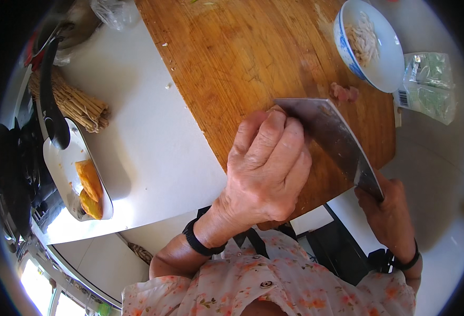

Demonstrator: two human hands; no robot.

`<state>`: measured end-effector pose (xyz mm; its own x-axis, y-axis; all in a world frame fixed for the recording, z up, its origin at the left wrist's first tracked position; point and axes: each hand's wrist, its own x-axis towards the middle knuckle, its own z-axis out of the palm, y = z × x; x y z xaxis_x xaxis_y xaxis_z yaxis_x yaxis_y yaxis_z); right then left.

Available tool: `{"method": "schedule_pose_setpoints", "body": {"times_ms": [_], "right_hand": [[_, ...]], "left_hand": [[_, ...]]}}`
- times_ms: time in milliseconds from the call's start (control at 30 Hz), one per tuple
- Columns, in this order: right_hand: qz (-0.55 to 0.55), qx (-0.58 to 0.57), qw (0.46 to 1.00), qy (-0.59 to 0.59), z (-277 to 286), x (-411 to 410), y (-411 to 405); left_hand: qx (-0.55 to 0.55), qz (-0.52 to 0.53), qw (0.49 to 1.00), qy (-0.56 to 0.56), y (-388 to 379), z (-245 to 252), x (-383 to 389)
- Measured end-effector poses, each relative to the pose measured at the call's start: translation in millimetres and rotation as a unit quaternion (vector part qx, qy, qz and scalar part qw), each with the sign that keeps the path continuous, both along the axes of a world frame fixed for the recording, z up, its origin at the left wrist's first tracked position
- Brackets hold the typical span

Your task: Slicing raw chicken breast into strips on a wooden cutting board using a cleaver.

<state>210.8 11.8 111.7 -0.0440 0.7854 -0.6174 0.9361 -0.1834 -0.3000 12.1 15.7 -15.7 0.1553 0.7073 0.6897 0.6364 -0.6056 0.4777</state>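
Observation:
My right hand (389, 209) grips the handle end of a broad metal cleaver (330, 138), whose blade slants up and left over a wooden cutting board (216, 59). Curled beside the blade is my left hand (269, 166), its fingertips at the upper end of the cleaver; whatever lies under those fingers is mostly hidden. Small pieces of raw meat (344, 93) rest on the board just beyond the blade. A blue-and-white bowl (388, 51) with pale strips of food (364, 41) inside stands at the board's upper right edge.
A torn plastic packet (429, 87) lies right of the bowl. On the white counter (157, 158) at left are a white tray (62, 170) with orange-yellow food pieces (89, 189), a straw brush (74, 96), a black pan handle (52, 91) above the tray, and a clear plastic bag (111, 12).

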Motion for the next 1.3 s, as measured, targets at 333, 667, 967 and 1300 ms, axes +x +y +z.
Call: {"method": "schedule_pose_setpoints", "body": {"times_ms": [333,667,967,1300], "right_hand": [[0.042,-0.011,0.998,0.048,-7,-5,17],[0.208,0.09,0.974,0.008,-16,-34,51],[0.121,-0.067,0.987,-0.084,-10,-34,54],[0.233,0.061,0.97,0.039,-29,-43,66]], "left_hand": [[-0.062,-0.003,0.997,-0.042,-1,5,-4],[-0.034,-0.007,0.997,-0.063,2,4,-2],[-0.019,-0.018,0.997,-0.072,2,-1,-4],[-0.017,-0.066,0.996,-0.057,-1,7,-4]]}}
